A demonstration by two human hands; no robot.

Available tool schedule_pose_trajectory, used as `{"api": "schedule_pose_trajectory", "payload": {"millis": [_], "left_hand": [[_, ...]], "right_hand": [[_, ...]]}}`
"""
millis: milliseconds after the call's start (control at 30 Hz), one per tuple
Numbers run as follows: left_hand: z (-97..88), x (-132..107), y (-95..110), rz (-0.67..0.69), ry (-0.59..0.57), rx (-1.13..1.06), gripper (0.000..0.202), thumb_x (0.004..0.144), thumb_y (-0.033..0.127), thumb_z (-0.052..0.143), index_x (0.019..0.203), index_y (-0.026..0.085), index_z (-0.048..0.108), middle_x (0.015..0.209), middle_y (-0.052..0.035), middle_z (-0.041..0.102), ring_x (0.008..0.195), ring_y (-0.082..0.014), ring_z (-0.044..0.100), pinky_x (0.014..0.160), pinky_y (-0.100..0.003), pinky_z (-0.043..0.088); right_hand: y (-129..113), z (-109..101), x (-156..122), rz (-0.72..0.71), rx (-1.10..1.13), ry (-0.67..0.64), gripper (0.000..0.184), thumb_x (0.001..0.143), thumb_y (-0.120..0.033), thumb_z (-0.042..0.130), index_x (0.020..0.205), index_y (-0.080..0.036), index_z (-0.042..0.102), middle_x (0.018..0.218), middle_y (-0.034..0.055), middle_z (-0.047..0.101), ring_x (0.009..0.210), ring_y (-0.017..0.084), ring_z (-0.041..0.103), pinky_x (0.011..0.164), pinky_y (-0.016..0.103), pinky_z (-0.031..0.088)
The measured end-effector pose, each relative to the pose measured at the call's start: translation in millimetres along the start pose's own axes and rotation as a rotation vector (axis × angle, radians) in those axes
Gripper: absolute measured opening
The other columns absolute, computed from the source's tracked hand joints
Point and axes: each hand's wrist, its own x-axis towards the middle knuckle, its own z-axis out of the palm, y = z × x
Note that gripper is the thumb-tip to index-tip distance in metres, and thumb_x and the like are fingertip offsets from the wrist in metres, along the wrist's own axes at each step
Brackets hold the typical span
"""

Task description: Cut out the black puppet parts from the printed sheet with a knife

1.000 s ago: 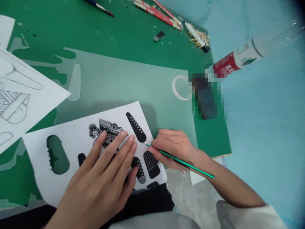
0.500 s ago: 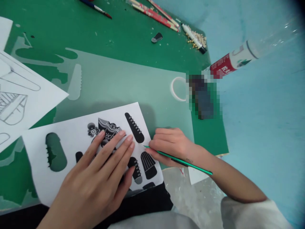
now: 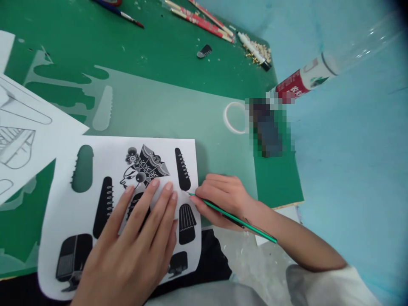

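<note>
A white sheet of paper [image 3: 63, 221] printed with black puppet-like parts lies at the table's near edge and hangs partly over it. My left hand [image 3: 134, 238] rests flat on it, fingers stretched out, covering part of the printed figure [image 3: 154, 163]. In my right hand [image 3: 221, 197] is a slim green craft knife [image 3: 239, 220], gripped like a pen. Its fine pale tip points at the paper just below a narrow black printed strip [image 3: 182, 170]. An oblong hole [image 3: 83, 170] opens in the sheet's upper left, with green showing through.
Under the paper lies a translucent sheet [image 3: 159, 110] on the green table [image 3: 153, 46]. A pencil drawing [image 3: 32, 114] is at left. Farther off are a paintbrush [image 3: 121, 15], wrapped chopsticks [image 3: 204, 23], a white marker [image 3: 253, 50], a small black cutout [image 3: 204, 51], and a bottle [image 3: 299, 83].
The paper has turned clockwise and more of its printed figure shows. My left hand has shifted slightly with it. My right hand, still holding the craft knife, has moved a little left.
</note>
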Motion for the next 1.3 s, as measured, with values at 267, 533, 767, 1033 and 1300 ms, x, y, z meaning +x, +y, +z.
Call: {"api": "schedule_pose_trajectory", "payload": {"millis": [267,533,767,1033,1300], "left_hand": [[5.4,4,-1,-0.01,0.015,-0.024,0.049,0.105,0.019,0.062,0.15,0.002,0.06,0.154,-0.0182,0.063,0.143,-0.0421,0.062,0.127,-0.065,0.042],[1.1,6,-3,0.007,0.005,-0.017,0.049,0.103,0.019,0.064,0.148,0.001,0.061,0.152,-0.018,0.065,0.139,-0.0421,0.065,0.126,-0.063,0.042],[3.5,6,-5,-0.003,0.016,-0.035,0.048,0.103,0.018,0.065,0.148,0.002,0.062,0.151,-0.0165,0.065,0.139,-0.0428,0.065,0.123,-0.064,0.043],[1.3,8,-4,0.005,0.006,-0.031,0.048,0.103,0.018,0.064,0.148,0.001,0.061,0.151,-0.0167,0.066,0.139,-0.0423,0.065,0.122,-0.065,0.045],[2.3,6,-2,-0.008,0.018,-0.051,0.049,0.102,0.018,0.065,0.148,0.0,0.062,0.151,-0.0171,0.066,0.141,-0.0413,0.064,0.129,-0.061,0.038]], "right_hand": [[0,3,-6,0.032,-0.006,0.01,0.02,0.106,-0.02,0.062,0.086,-0.021,0.06,0.072,-0.0022,0.058,0.065,0.014,0.044,0.061,0.029,0.039],[0,2,-6,0.017,0.003,0.004,0.021,0.107,-0.02,0.06,0.086,-0.02,0.061,0.071,-0.0018,0.057,0.065,0.014,0.045,0.06,0.029,0.038],[2,-1,-5,0.008,0.014,-0.014,0.022,0.107,-0.02,0.06,0.085,-0.02,0.06,0.071,-0.0015,0.057,0.065,0.014,0.044,0.061,0.028,0.039],[5,-8,-1,-0.019,-0.001,-0.068,0.027,0.109,-0.021,0.058,0.082,-0.021,0.058,0.069,-0.0027,0.054,0.063,0.014,0.046,0.059,0.028,0.038],[10,-12,-2,-0.053,0.003,-0.109,0.027,0.11,-0.023,0.057,0.083,-0.021,0.059,0.071,-0.0021,0.056,0.065,0.014,0.049,0.061,0.029,0.039]]}}
